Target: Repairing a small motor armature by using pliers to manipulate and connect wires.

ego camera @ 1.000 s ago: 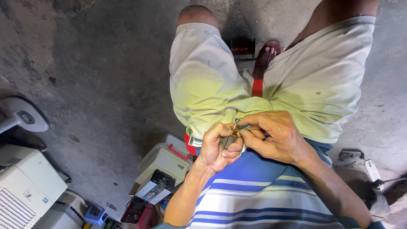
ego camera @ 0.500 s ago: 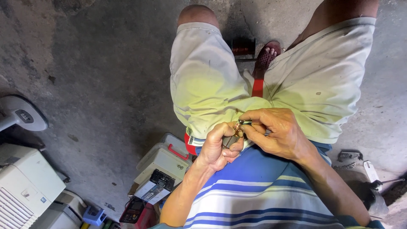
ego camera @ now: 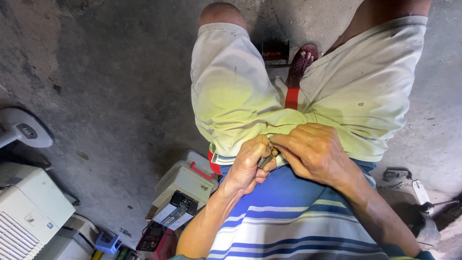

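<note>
Above the grey concrete floor (ego camera: 96, 86), I see both hands, left (ego camera: 248, 163) and right (ego camera: 313, 151), pinching a small brass-coloured metal part (ego camera: 271, 149), the fitting seemingly unfinished.

A small metal part (ego camera: 271, 150) sits pinched between the left hand (ego camera: 250, 163) and right hand (ego camera: 315, 151), mostly covered by fingers and too small to identify. The right hand's fingertips curl out of sight beneath its knuckles. A copper-coloured spool (ego camera: 275, 49) lies half hidden behind the leg, beside a red sandal (ego camera: 301, 62) partly covered by the shorts. The white machine (ego camera: 24, 212) is cut off by the left edge, a grey tool (ego camera: 418, 212) by the right.
</note>
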